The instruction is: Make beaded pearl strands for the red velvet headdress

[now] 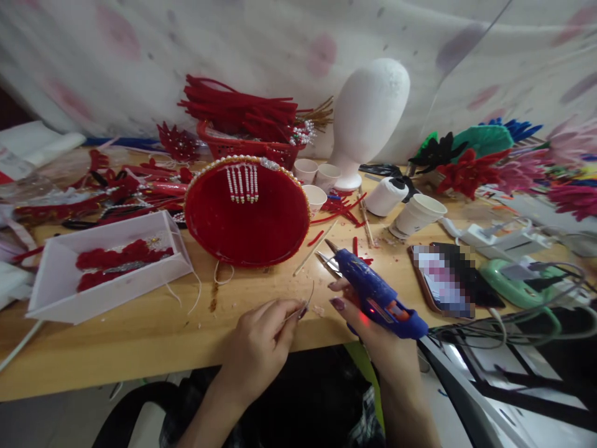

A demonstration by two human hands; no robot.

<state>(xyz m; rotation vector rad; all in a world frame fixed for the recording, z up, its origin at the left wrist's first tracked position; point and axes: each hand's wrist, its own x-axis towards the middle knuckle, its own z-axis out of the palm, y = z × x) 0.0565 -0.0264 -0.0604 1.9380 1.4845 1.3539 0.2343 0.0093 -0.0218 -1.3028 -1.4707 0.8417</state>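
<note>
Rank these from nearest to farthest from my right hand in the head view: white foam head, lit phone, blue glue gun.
1. Blue glue gun: held in the right hand.
2. Lit phone: on the table, just right of the hand.
3. White foam head: at the back of the table.

the light is soft and dim (phone screen [435, 279] pixelated), edges stretched.

A pale, pink-blotched curtain [261, 43] hangs behind the light wooden table [153, 342], above a whitish floor [46, 423].
</note>
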